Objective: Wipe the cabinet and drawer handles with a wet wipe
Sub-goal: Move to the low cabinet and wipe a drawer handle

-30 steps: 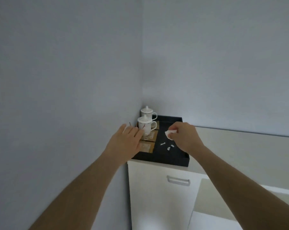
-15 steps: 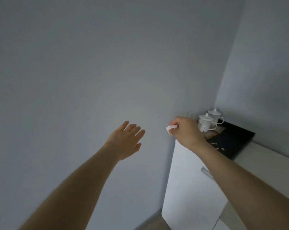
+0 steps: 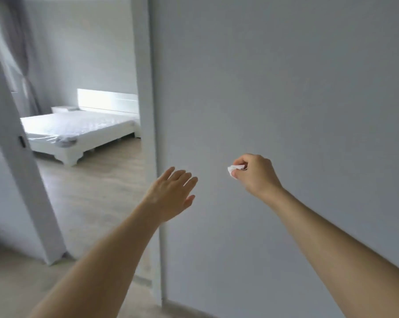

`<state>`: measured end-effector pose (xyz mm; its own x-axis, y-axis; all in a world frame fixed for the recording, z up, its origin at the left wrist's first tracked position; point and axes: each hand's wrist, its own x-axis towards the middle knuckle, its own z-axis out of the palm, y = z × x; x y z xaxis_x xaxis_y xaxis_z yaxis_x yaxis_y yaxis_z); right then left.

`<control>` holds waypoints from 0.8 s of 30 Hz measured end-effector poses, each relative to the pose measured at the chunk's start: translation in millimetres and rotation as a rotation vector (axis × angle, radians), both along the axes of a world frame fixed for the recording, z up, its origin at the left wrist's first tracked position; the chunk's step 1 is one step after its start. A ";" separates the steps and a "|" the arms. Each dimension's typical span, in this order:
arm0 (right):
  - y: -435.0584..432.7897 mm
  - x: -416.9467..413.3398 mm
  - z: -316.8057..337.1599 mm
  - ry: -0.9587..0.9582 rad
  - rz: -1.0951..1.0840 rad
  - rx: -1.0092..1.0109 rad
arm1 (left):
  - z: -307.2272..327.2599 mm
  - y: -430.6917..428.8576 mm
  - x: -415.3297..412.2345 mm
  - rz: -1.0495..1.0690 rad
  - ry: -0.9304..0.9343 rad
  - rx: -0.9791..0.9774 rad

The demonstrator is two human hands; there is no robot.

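Note:
My right hand [image 3: 255, 174] is held out in front of a plain grey wall, its fingers pinched on a small crumpled white wet wipe [image 3: 235, 168]. My left hand [image 3: 171, 196] is stretched forward to the left of it, palm down, fingers apart, holding nothing. No cabinet, drawer or handle is in view.
The grey wall [image 3: 285, 88] fills the right half. A white door frame [image 3: 145, 88] stands left of it, with an open door [image 3: 15, 157] at the far left. Through the doorway lie a wooden floor [image 3: 90, 187] and a white bed [image 3: 79, 131].
The view has swung left, away from the white cabinet and the black tray with cups, to the wall and a doorway. Both hands keep their pose; the wipe stays in my right hand.

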<state>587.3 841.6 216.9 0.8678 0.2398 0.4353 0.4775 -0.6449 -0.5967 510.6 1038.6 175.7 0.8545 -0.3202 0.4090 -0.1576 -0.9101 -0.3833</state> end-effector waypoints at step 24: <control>827.5 -284.6 -49.4 -0.003 0.888 -0.056 | -64.3 697.0 -413.1 0.961 0.196 -0.099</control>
<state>302.7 1669.0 167.5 0.3505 0.8446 0.4046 0.8170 -0.0646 -0.5730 97.5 1735.6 111.4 0.7890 0.5738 0.2198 0.6130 -0.7108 -0.3449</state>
